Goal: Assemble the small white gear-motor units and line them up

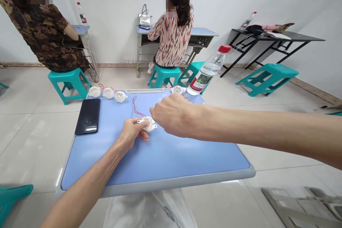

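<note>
My left hand (133, 130) pinches a round white plastic piece with side tabs and red wires (150, 124) just above the blue desk, thumb on top. The red wires trail up and left from it. Close by, to the right, my right hand (171, 114) is closed with its back towards me. Its fingertips are turned away, so whatever they hold is hidden. Three similar white pieces (108, 93) with red wires lie along the desk's far left edge. Another white piece (177, 90) lies beyond my right hand, beside some clear plastic parts (186, 96).
A black phone (88, 116) lies on the desk's left side. A water bottle (205, 74) with a red cap stands at the far right corner of the blue desk (165, 164). Two people sit at desks ahead. Teal stools (268, 76) and a black table (299, 37) are beyond.
</note>
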The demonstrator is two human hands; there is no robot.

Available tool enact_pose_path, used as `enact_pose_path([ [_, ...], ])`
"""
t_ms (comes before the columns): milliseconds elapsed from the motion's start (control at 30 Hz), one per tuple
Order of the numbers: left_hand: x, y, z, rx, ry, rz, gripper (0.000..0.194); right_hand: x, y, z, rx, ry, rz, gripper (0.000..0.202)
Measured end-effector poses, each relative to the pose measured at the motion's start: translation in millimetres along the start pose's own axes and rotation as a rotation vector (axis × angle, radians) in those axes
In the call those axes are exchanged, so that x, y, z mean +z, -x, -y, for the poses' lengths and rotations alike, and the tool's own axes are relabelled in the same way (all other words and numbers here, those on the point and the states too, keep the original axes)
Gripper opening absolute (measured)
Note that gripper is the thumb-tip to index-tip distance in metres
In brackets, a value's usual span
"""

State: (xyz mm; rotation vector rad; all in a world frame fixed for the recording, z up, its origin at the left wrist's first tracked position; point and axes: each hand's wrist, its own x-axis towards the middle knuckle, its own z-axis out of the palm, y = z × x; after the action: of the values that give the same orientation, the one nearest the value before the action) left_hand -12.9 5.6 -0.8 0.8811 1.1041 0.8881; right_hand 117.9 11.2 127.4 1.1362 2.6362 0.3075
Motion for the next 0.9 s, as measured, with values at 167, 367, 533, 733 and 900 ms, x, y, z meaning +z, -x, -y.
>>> enact_pose_path([
  [167,0.7,1.1,-1.8,-0.016,-0.006,-0.006,0.021,-18.2,14.4,3.9,-0.08,0.218,0.22,0.023],
  [367,-0.7,-0.7,1.9,-0.012,-0.006,0.001,0.022,8.2,27.5,-20.3,-0.403,0.43,-0.192,0.023],
  [533,-0.8,-1.4,3.3,-0.007,-0.01,-0.005,0.024,19.4,31.2,-31.4,-0.513,0.428,-0.28,0.029],
  [733,1.3,1.2,-0.4,-0.01,0.0,-0.021,0.023,9.6,18.5,-16.1,-0.434,0.342,-0.084,0.029],
  [900,1.9,1.7,-1.2,-0.007,-0.012,-0.042,0.021,-0.6,-2.2,-6.1,-0.217,0.101,0.058,0.032],
])
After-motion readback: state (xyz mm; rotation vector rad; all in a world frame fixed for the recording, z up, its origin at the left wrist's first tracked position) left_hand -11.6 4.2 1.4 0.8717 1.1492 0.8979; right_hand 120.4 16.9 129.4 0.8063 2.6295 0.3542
